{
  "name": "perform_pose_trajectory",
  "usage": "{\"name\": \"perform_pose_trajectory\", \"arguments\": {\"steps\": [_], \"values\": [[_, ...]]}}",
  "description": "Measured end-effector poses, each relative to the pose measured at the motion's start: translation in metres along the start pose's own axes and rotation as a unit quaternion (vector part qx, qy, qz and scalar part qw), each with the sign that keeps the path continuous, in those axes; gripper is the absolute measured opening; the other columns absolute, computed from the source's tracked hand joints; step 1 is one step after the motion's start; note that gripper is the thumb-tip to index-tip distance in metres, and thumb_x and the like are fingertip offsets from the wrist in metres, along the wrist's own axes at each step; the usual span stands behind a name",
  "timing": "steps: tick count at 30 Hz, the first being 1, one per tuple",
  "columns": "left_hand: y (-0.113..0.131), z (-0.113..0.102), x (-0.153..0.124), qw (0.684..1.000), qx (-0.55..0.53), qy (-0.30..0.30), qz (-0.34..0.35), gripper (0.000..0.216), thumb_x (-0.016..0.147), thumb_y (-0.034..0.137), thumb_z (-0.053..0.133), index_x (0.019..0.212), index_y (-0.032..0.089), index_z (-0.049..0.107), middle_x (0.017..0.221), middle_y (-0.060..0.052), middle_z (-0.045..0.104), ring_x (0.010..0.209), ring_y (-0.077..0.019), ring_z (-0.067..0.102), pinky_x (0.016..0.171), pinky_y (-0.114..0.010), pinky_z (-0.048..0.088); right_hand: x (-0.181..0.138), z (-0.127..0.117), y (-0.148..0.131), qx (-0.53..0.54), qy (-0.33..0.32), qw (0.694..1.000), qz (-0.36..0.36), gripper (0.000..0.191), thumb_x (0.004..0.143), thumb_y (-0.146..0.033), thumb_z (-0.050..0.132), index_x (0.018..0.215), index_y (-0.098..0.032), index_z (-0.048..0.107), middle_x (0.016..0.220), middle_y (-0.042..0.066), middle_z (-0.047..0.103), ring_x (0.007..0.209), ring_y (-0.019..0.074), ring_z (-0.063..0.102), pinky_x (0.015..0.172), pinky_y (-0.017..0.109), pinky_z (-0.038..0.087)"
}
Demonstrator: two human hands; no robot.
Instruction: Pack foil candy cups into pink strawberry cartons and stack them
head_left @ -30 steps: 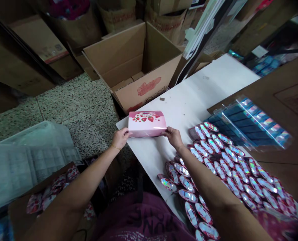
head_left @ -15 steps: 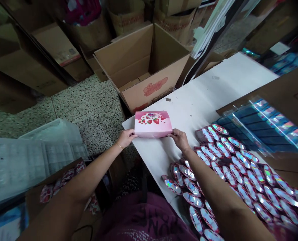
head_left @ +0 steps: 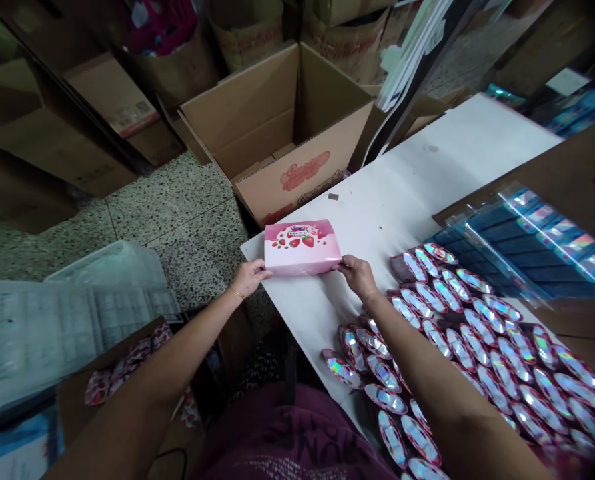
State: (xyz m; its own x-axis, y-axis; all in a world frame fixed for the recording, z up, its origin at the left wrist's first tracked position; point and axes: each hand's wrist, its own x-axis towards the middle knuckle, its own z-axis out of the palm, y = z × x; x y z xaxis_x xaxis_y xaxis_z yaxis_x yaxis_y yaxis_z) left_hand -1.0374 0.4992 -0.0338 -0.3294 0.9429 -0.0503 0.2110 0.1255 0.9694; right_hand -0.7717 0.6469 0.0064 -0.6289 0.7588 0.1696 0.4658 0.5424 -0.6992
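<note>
A pink and white box printed with strawberries lies at the near corner of the white table. My left hand pinches its lower left corner between thumb and fingers. At the lower right corner, my right hand grips it the same way. The box's printed face points up toward me, and its front side catches some glare. Just beyond it stands a large open cardboard carton with flaps up; a few flat brown surfaces show inside.
Many shiny oval-ended packs stand in rows on the table at right, beside blue packs in clear plastic. White plastic crates and a carton of strawberry-printed packs sit at lower left. More cartons line the back.
The view has shifted slightly. Both hands keep their hold on the box's lower corners, and the box is slightly turned, its right side a little higher.
</note>
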Motion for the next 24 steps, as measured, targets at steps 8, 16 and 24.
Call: {"name": "perform_pose_trajectory", "arguments": {"steps": [8,16,24], "values": [[-0.007,0.000,0.011,0.996,0.061,0.035,0.056,0.023,0.067,0.036,0.062,0.060,0.016,0.052,0.056,0.004,0.055,0.055,-0.0103,0.049,0.052,-0.021,0.039,-0.003,0.003,0.001,0.002,0.028,1.000,-0.010,0.031,0.081,-0.042,0.049,0.063,-0.019,0.061,0.066,0.003,0.062,0.061,0.0154,0.056,0.060,0.024,0.040],[0.003,-0.006,0.009,0.992,0.099,0.017,0.070,0.023,0.066,0.036,0.062,0.060,0.016,0.053,0.053,0.005,0.050,0.052,-0.0085,0.043,0.051,-0.020,0.035,-0.002,0.001,0.004,0.002,0.014,1.000,-0.007,0.031,0.081,-0.044,0.049,0.064,-0.019,0.059,0.066,0.003,0.062,0.061,0.0150,0.055,0.060,0.024,0.040],[0.004,-0.009,0.012,0.995,0.072,-0.021,0.062,0.023,0.065,0.035,0.064,0.060,0.015,0.053,0.053,0.005,0.049,0.051,-0.0079,0.043,0.050,-0.020,0.034,-0.001,0.000,0.002,0.010,0.010,1.000,0.009,0.035,0.079,-0.049,0.051,0.060,-0.020,0.056,0.064,0.003,0.060,0.059,0.0153,0.052,0.058,0.025,0.040]]}}
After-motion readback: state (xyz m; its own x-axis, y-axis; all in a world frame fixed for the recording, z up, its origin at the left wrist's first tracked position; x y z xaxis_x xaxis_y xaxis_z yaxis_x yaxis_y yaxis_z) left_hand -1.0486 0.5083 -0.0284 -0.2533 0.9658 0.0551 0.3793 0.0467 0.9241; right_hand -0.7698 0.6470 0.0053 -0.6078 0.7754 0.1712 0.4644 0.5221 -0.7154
